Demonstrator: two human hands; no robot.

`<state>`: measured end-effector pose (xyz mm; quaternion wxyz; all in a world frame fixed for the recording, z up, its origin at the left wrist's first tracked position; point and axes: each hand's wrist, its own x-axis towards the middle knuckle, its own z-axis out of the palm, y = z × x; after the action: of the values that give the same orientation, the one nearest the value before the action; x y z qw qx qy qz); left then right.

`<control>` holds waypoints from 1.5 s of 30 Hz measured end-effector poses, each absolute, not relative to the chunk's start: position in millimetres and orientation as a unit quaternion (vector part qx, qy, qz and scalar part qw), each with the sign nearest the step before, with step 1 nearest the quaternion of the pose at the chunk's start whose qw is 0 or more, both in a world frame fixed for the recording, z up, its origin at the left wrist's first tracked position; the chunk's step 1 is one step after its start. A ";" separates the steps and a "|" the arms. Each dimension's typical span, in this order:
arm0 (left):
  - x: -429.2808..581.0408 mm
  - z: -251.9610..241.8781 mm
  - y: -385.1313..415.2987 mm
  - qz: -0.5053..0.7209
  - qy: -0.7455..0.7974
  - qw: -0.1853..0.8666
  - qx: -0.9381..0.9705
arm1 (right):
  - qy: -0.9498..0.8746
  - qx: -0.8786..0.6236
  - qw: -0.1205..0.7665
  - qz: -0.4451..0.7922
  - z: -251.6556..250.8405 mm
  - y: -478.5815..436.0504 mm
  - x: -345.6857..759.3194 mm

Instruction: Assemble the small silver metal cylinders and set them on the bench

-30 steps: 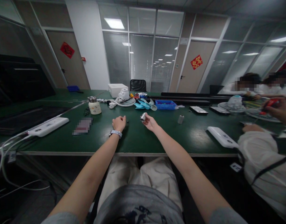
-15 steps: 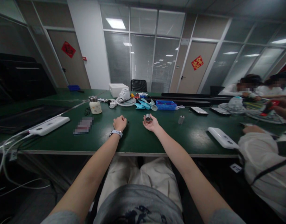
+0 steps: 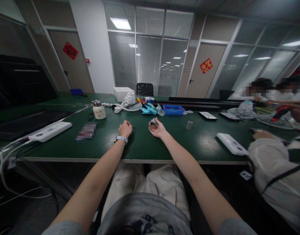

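A short metal cylinder with a dark open end rests in my right hand, palm up, with the fingers curled round it. My left hand, with a watch on its wrist, is closed over the green table; anything within its fingers is hidden or too small to name. Beside it on the table lies a tiny dark piece. A second metal cylinder stands upright to the right of my right hand.
Behind the hands are a white fan part, blue fan blades and a blue tray. A jar and a power bank are left. Another power bank and a person's sleeve are right.
The metal cylinder has tilted in my right hand, its open end now turned more toward the left. My left hand has hardly moved. At the right, the person's hand with the red tool has shifted slightly.
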<state>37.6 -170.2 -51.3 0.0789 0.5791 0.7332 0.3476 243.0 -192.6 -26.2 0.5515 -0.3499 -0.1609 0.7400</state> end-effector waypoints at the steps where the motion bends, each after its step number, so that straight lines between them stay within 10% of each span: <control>1: 37.5 -51.7 -169.6 0.350 0.733 0.081 0.578 | -0.170 -0.360 0.553 0.732 -26.3 -192.3 242.1; 15: 35.0 -55.6 -164.2 0.348 0.727 0.091 0.584 | -0.469 -0.442 0.651 0.400 -41.3 -184.7 239.1; 32: 34.2 -57.0 -162.9 0.378 0.712 0.100 0.583 | -0.372 -0.501 0.682 0.381 -41.8 -167.0 248.3; 45: 34.9 -52.7 -167.0 0.386 0.719 0.122 0.565 | -0.223 -0.744 0.607 -0.171 -40.4 -191.7 381.3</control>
<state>34.9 -167.0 -52.7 0.1219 0.5653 0.7187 0.3862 381.3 -191.7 -40.4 0.6066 -0.7438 -0.2230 -0.1705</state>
